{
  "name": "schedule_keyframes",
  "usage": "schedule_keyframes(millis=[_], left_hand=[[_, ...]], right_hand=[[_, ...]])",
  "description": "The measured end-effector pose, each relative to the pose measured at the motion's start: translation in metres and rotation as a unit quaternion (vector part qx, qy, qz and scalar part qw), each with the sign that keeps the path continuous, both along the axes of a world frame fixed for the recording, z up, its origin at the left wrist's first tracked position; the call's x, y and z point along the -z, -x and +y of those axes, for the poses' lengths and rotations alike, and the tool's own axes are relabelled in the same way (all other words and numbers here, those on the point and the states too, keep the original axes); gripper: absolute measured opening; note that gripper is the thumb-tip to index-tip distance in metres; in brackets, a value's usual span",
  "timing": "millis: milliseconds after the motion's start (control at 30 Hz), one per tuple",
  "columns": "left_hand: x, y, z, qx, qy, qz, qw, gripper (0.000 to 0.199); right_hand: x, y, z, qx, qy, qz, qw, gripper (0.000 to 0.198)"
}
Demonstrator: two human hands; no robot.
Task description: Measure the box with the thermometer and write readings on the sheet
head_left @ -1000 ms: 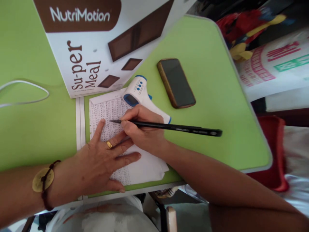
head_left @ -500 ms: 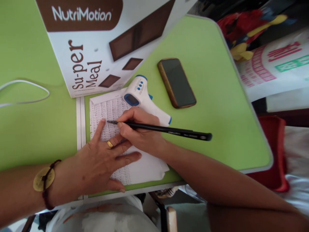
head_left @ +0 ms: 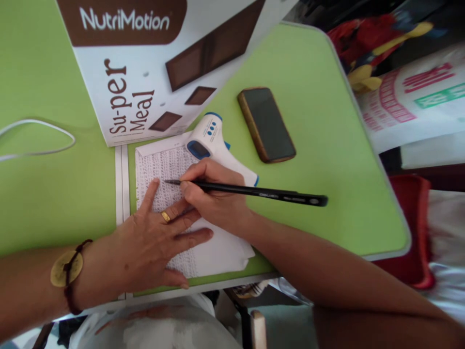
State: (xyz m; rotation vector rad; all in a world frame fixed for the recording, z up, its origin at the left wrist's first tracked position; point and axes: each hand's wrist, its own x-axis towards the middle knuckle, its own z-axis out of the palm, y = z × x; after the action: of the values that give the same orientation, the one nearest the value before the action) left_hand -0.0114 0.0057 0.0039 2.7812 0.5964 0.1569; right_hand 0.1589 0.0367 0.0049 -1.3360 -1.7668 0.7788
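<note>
White cable point(head_left: 29, 121) far L on green table point(head_left: 316, 145); L hand point(head_left: 145, 242) flat, fingers spread, on written-on paper point(head_left: 218, 252) nr the table's near edge. R hand point(head_left: 218, 206) grips black pen point(head_left: 261, 192), tip over the writing, w/ wht/blue thermometer point(head_left: 224, 156) partly hidden behind, then phone point(head_left: 267, 123).

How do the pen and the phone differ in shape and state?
The pen is long and slender; the phone is a broad slab with rounded corners. The pen is gripped in the right hand; the phone lies untouched on the green table. Both look mostly dark.
</note>
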Motion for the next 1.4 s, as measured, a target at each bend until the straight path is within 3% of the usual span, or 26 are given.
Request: schedule_keyframes(millis=[333,1400], left_hand=[[0.0003,-0.0003,0.0006,-0.002,-0.003,-0.006,1.0,0.084],[0.0006,0.0002,-0.0004,0.0,-0.004,0.002,1.0,0.084]], right_hand=[[-0.0007,-0.0007,-0.0008,-0.008,0.026,-0.014,1.0,0.009],[-0.0025,-0.0003,-0.0007,0.01,0.025,-0.011,1.0,0.008]])
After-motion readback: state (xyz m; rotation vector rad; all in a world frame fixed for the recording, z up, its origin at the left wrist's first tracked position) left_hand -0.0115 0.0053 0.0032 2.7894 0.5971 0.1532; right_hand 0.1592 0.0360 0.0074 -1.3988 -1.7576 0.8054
